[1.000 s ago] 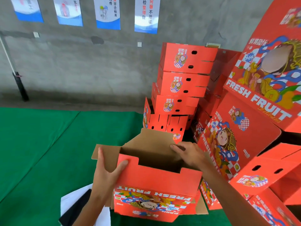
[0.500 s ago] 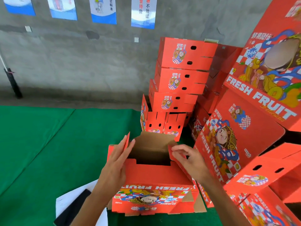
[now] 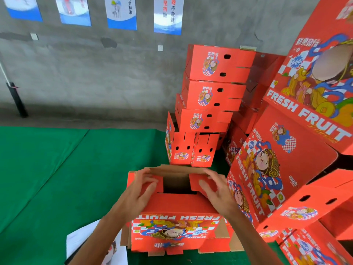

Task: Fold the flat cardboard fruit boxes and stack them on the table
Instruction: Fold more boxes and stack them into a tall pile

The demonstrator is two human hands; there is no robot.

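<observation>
A red "FRESH FRUIT" cardboard box [image 3: 175, 232] stands on the green table [image 3: 57, 169] right in front of me, its printed side facing me upside down. My left hand [image 3: 139, 192] lies flat on the left top flap, fingers straight, pressing it down. My right hand [image 3: 214, 188] presses the right top flap inward the same way. A dark gap stays between the two flaps, and the brown far flap stands behind them. A stack of folded red boxes [image 3: 212, 88] rises behind the box, against the wall.
More red boxes [image 3: 282, 165] are piled high at my right, close to my right arm. White paper and a dark flat object [image 3: 91, 243] lie on the table near my left forearm. A grey wall with posters [image 3: 122, 14] is behind, a dark pole [image 3: 15, 98] at far left.
Both side flaps, held upright before, have come down over the box opening. My hands moved from the box's rim onto the tops of the flaps.
</observation>
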